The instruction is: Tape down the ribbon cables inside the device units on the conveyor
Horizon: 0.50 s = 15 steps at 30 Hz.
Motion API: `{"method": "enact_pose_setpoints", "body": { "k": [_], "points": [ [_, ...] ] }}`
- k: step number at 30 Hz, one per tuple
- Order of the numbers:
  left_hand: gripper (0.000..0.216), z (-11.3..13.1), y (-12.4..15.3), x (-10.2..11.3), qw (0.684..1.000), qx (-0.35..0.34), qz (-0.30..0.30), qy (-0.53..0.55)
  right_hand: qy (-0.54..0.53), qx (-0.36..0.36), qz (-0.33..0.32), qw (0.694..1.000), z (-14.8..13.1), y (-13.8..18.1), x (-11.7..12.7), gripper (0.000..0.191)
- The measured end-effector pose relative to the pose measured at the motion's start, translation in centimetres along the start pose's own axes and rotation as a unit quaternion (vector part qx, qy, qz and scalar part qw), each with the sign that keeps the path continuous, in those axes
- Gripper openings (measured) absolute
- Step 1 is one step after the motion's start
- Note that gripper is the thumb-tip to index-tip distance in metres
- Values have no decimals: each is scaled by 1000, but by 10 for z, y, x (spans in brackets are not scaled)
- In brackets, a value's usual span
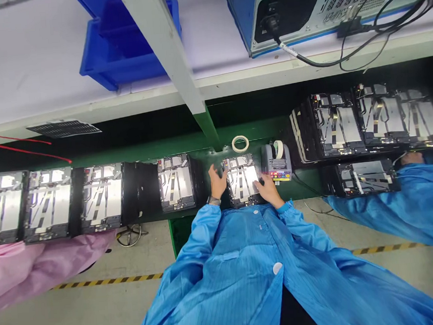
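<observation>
Beside a tape dispenser (276,163), the left hand (217,181) and right hand (267,191) lie spread on an open electronics unit (243,181).

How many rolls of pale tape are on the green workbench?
2: a loose cream tape roll lying flat, and a second cream roll mounted upright in a grey tape dispenser.

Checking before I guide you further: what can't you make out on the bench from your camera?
Head view: the right hand covers part of the flat metal assembly, hiding what its fingers touch.
Head view: the coloured markings on the tape dispenser are too small to read.
Head view: the metal equipment case is cut off by the top edge.
</observation>
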State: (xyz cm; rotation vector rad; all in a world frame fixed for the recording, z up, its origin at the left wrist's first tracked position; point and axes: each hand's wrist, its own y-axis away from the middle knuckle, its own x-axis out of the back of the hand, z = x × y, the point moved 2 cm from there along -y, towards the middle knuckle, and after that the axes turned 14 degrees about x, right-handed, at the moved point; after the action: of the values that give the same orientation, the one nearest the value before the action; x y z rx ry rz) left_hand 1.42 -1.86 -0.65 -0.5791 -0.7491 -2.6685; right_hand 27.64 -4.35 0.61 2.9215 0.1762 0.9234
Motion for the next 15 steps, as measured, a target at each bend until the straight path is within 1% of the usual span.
{"method": "enact_pose_setpoints", "body": {
  "k": [1, 2, 4, 5, 7, 9, 11, 12, 14, 15],
  "points": [
    [75, -10, 15, -4, 999, 36, -6, 3, -19, -8, -19, 1000, 6, 6, -1, 57],
    [75, -20, 31, -8, 998, 62, -26, -1, -38, -10, -30, 999, 10, 11, -2, 57],
    [76, -32, 60, -15, 994, 85, -72, -3, -71, -13, -29, 997, 15, 17, -3, 58],
    [78, -35, 72, -17, 992, 90, -86, 2, -83, -14, -22, 996, 15, 18, -3, 58],
    [81, -33, 88, -20, 991, 94, -96, 20, -97, -8, -15, 995, 9, 19, -1, 57],
    [80, -24, 96, -16, 991, 92, -88, 52, -107, 10, -19, 994, -5, 19, 3, 57],
    [76, -12, 100, -4, 991, 78, -69, 85, -119, 34, -32, 992, -25, 18, 8, 58],
    [74, -6, 100, 6, 991, 70, -53, 99, -126, 47, -39, 990, -38, 17, 10, 58],
    [70, 2, 101, 36, 992, 53, -8, 111, -149, 75, -60, 984, -66, 16, 9, 59],
    [67, 5, 101, 56, 993, 45, 20, 109, -165, 90, -77, 979, -82, 15, 4, 60]
  ]
}}
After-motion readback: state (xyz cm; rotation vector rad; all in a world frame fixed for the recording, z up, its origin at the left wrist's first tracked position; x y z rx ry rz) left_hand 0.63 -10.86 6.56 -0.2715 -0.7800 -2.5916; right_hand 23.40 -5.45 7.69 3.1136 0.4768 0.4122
